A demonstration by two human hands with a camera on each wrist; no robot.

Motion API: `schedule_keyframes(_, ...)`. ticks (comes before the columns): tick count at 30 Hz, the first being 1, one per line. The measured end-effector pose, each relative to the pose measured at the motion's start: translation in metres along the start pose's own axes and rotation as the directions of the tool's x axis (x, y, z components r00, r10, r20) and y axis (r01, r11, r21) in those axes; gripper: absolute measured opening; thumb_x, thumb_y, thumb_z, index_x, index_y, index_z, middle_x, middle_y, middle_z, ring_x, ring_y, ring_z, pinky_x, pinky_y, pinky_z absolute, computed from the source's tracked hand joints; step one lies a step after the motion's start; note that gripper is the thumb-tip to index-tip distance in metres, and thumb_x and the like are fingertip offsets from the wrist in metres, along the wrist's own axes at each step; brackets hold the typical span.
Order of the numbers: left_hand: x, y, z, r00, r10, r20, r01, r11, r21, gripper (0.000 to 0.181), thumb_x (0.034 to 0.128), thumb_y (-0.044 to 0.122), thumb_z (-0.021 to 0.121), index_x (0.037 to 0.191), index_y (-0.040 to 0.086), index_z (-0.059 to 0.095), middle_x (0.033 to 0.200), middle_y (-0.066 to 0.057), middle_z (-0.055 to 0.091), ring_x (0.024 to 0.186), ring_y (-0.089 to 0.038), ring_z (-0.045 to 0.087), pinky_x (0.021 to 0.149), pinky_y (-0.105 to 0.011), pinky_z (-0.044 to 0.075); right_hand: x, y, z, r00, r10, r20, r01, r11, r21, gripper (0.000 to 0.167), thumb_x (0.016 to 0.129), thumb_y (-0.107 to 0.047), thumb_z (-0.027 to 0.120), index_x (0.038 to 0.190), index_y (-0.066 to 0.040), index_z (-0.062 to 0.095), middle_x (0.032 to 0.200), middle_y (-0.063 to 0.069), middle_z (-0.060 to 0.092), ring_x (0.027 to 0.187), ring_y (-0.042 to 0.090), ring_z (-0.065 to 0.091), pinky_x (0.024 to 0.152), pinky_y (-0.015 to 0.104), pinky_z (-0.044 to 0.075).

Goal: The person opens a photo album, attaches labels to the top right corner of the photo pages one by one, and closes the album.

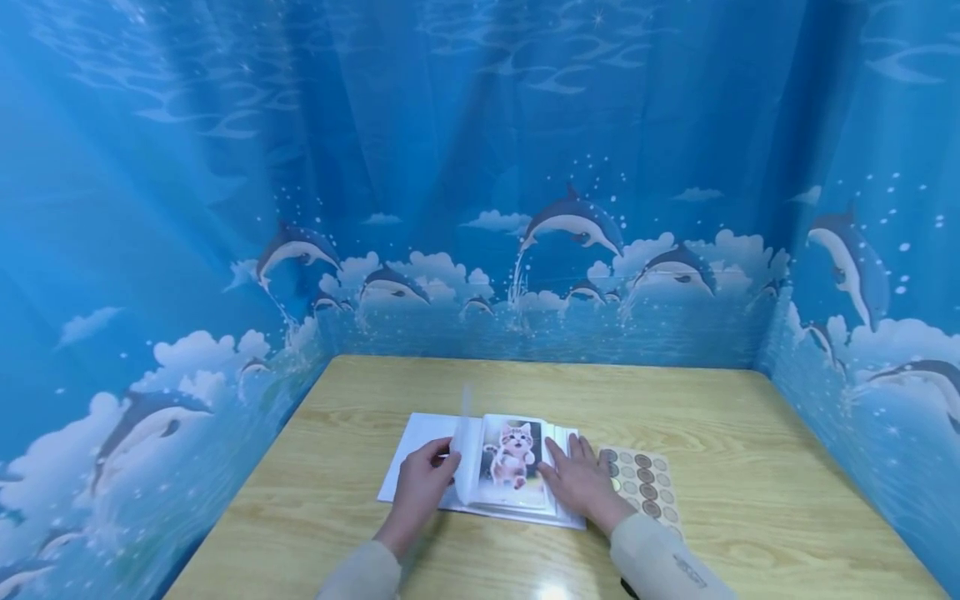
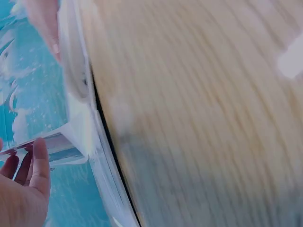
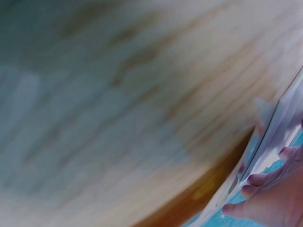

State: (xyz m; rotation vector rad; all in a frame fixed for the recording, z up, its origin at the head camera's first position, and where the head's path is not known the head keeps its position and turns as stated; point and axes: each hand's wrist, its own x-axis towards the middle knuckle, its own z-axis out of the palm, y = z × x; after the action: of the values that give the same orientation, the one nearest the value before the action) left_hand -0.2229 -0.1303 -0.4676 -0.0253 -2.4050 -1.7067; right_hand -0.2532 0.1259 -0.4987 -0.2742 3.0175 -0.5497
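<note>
A white photo album lies spread on the table in the head view. A picture of a kitten shows on its right side. One raised clear-sleeved page stands nearly upright, and my left hand pinches its edge. The left wrist view shows that hand's thumb and fingers on either side of the page. My right hand rests with fingers spread on the album's right margin, beside the picture. In the right wrist view its fingers extend along the album edge.
A sheet of round coin-like discs lies right of the album, partly under my right hand and forearm. The wooden table is enclosed by blue dolphin-print curtains at the back and both sides.
</note>
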Motion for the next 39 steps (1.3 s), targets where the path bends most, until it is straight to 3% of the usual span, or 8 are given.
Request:
schedule_keyframes(4,0.001,0.000,-0.010,0.993,-0.117,0.005,0.116,0.976,-0.186,0.037,0.0920,0.001,0.063,0.126,-0.014,0.058,0.109,-0.023,0.064,0.087,-0.021,0.064,0.070,-0.035,0.061,-0.001,0.000,-0.001,1.000,-0.003,0.007,0.003,1.000,0.006,0.059,0.104,-0.047,0.039,0.152,-0.013,0.039,0.157,0.032,0.019,0.145,0.049,0.013,0.112,0.072,0.003)
schedule_keyframes(8,0.002,-0.004,-0.020,0.978,-0.206,0.011,0.200,0.934,-0.296,0.043,0.0894,-0.004,0.061,0.129,-0.019,0.051,0.098,-0.016,0.062,0.082,-0.019,0.063,0.072,-0.037,0.061,-0.001,-0.001,-0.003,1.000,-0.001,0.011,0.001,1.000,0.011,0.059,0.104,-0.047,0.040,0.153,-0.013,0.039,0.157,0.032,0.019,0.145,0.049,0.013,0.112,0.072,0.002)
schedule_keyframes(12,0.003,-0.011,-0.028,0.966,-0.260,0.000,0.246,0.913,-0.325,0.046,0.0878,-0.007,0.058,0.130,-0.020,0.048,0.098,-0.017,0.063,0.078,-0.017,0.063,0.071,-0.034,0.061,-0.001,-0.001,-0.004,1.000,0.000,0.011,0.000,1.000,0.009,0.059,0.104,-0.048,0.039,0.153,-0.013,0.039,0.157,0.032,0.019,0.146,0.049,0.013,0.112,0.072,0.002)
schedule_keyframes(17,-0.002,-0.013,-0.036,0.965,-0.260,-0.019,0.241,0.916,-0.321,0.041,0.0892,-0.009,0.055,0.127,-0.022,0.048,0.101,-0.025,0.064,0.078,-0.019,0.065,0.070,-0.033,0.061,0.000,0.000,-0.005,1.000,-0.003,0.018,0.003,1.000,0.005,0.059,0.105,-0.047,0.039,0.152,-0.013,0.040,0.157,0.033,0.019,0.145,0.050,0.013,0.112,0.072,0.003)
schedule_keyframes(26,-0.004,-0.022,-0.045,0.947,-0.313,-0.071,0.281,0.917,-0.283,0.049,0.0880,-0.007,0.057,0.133,-0.021,0.044,0.102,-0.028,0.063,0.074,-0.017,0.064,0.068,-0.029,0.059,-0.001,0.000,-0.007,1.000,0.001,0.026,-0.001,1.000,0.004,0.059,0.105,-0.048,0.039,0.153,-0.014,0.039,0.157,0.032,0.020,0.146,0.049,0.012,0.112,0.071,0.002)
schedule_keyframes(31,-0.003,-0.024,-0.051,0.954,-0.280,-0.105,0.257,0.948,-0.189,0.059,0.0899,0.000,0.059,0.140,-0.018,0.036,0.113,-0.034,0.061,0.094,-0.033,0.065,0.085,-0.039,0.056,-0.002,0.000,-0.006,1.000,-0.002,0.026,0.002,1.000,0.005,0.059,0.105,-0.047,0.039,0.152,-0.013,0.040,0.156,0.033,0.020,0.145,0.050,0.013,0.112,0.072,0.003)
schedule_keyframes(35,-0.001,-0.021,-0.051,0.965,-0.237,-0.114,0.229,0.970,-0.079,0.058,0.0905,0.004,0.062,0.140,-0.016,0.039,0.130,-0.039,0.050,0.120,-0.049,0.050,0.103,-0.055,0.044,-0.001,0.000,-0.006,1.000,0.001,0.030,-0.001,1.000,0.002,0.059,0.105,-0.048,0.038,0.153,-0.014,0.039,0.157,0.032,0.019,0.145,0.050,0.012,0.112,0.072,0.003)
schedule_keyframes(39,0.001,-0.017,-0.044,0.982,-0.167,-0.087,0.175,0.980,0.091,0.057,0.0896,0.009,0.066,0.138,-0.013,0.044,0.136,-0.039,0.045,0.126,-0.054,0.043,0.106,-0.061,0.038,-0.001,0.001,-0.006,1.000,-0.001,0.029,0.001,1.000,-0.003,0.060,0.104,-0.049,0.038,0.153,-0.014,0.039,0.157,0.033,0.019,0.145,0.050,0.012,0.112,0.071,0.004)
